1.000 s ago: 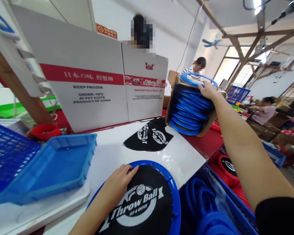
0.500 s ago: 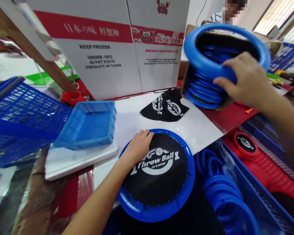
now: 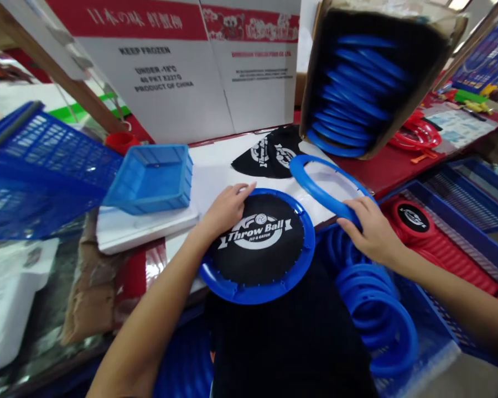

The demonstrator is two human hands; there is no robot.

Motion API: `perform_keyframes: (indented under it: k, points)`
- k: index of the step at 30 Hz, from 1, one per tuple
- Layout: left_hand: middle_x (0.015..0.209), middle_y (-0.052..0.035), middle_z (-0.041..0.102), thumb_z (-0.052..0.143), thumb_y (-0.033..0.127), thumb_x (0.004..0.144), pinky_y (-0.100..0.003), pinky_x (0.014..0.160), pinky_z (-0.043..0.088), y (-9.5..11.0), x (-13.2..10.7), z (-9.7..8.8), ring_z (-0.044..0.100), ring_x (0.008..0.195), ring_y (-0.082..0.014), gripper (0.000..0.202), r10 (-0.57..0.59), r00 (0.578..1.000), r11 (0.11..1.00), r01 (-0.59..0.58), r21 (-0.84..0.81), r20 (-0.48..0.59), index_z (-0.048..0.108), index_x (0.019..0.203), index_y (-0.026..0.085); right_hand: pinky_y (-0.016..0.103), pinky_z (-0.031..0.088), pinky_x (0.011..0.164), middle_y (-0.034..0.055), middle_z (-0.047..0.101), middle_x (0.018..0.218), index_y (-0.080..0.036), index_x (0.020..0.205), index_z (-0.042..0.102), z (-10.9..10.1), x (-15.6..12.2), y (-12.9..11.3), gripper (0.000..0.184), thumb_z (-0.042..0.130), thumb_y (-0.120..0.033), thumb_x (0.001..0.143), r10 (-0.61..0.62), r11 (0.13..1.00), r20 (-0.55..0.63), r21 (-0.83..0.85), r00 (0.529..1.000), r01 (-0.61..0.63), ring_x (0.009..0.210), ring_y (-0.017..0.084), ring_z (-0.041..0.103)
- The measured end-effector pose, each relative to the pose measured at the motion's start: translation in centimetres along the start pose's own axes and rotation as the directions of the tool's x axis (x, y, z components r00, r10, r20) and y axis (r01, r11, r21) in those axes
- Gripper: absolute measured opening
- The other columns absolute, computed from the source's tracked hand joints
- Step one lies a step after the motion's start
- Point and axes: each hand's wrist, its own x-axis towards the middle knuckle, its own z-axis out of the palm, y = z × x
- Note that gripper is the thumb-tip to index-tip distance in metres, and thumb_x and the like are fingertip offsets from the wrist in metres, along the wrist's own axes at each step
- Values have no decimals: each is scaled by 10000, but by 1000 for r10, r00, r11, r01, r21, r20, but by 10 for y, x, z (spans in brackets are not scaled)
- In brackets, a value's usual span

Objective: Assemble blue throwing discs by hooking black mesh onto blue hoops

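Observation:
A blue ring-framed disc (image 3: pixel 253 262) with a black fabric face printed "Throw Ball" sits tilted at the table's near edge, above my lap. My left hand (image 3: pixel 224 210) rests on its upper left rim, fingers stretched out rather than wrapped around it. To the right, my right hand (image 3: pixel 369 226) pinches a separate plain blue ring (image 3: pixel 315 188) by its near side, thumb below and fingers on top. That ring hangs tilted just above the white board, beyond the disc's right edge. Black printed fabric pieces (image 3: pixel 269 155) lie behind it.
A cardboard box (image 3: pixel 402 127) of stacked blue rings stands back right. White carton (image 3: pixel 182 105) at the back; shallow blue tray (image 3: pixel 153 182) on the left. Blue rings (image 3: pixel 373 315) and red discs (image 3: pixel 452 249) fill bins at lower right.
My right hand has brought a blue ring from the box's opening down and toward the disc. The view has tipped downward; my left hand stays at the disc's rim.

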Motion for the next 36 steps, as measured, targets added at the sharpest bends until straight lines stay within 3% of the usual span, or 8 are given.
perform_keyframes:
  k: [3,5,9,11,15,23,28,36]
  points:
    - [1330,-124,689,570,241,952,-501,1097,487,14,-22,-22,614,1200,-285,322,-138,954,948,49,-315,-265,712,1238,209,494,543,1014,158,591,1221,-170,1474,531,-2,-8,-1,458,478,-385,1074,-14,997,48,77,999,10,1145,309,616]
    - [1129,-84,744,684,329,921,-389,877,566,42,-57,-30,667,934,-216,201,-354,837,793,33,-608,-416,736,1086,228,486,546,1028,162,577,1255,-176,1569,456,-4,-12,-6,519,459,-354,1081,-85,989,138,133,987,67,1166,298,613]
    - [609,47,505,725,369,895,-223,459,337,135,-146,4,354,468,-94,178,-846,243,387,-333,-860,-474,628,834,233,509,553,1031,173,589,1266,-209,1615,431,4,-8,-12,558,490,-325,1072,-210,961,256,233,944,151,1180,305,617]
    - [624,37,451,690,421,930,-246,457,317,178,-179,40,352,481,-110,192,-961,81,231,-291,-928,-265,633,851,256,508,563,1027,164,605,1275,-248,1587,488,13,0,-14,537,522,-328,1057,-252,937,322,318,912,146,1183,304,632]
    - [848,-20,612,748,636,867,-347,560,454,212,-197,95,549,602,-183,335,-938,283,-231,-78,-970,201,681,1037,355,501,576,1037,140,629,1280,-283,1523,574,38,21,-24,506,569,-321,1019,-306,892,412,439,858,107,1177,298,658]
    - [1192,-15,729,787,455,897,-346,993,553,193,-151,57,698,1093,-217,300,-915,398,-154,-206,-966,61,711,1158,328,551,600,998,181,658,1302,-186,1442,630,55,29,-72,425,543,-207,1027,-383,867,191,413,904,280,1210,344,652]
    - [1187,-94,753,842,515,829,-458,1080,549,218,-125,41,719,1132,-277,522,-800,597,-107,-249,-963,-65,705,1259,254,465,621,1018,111,714,1317,-250,1389,683,17,21,-68,389,615,-180,1012,-342,833,54,480,938,276,1180,287,706]
    - [1095,-46,795,908,481,782,-426,982,615,253,-96,21,763,1040,-257,518,-755,650,-124,-267,-956,-83,721,1244,336,418,676,923,22,763,1291,-385,1366,712,-46,12,-43,488,761,-175,928,-281,761,17,613,959,212,1112,280,760]
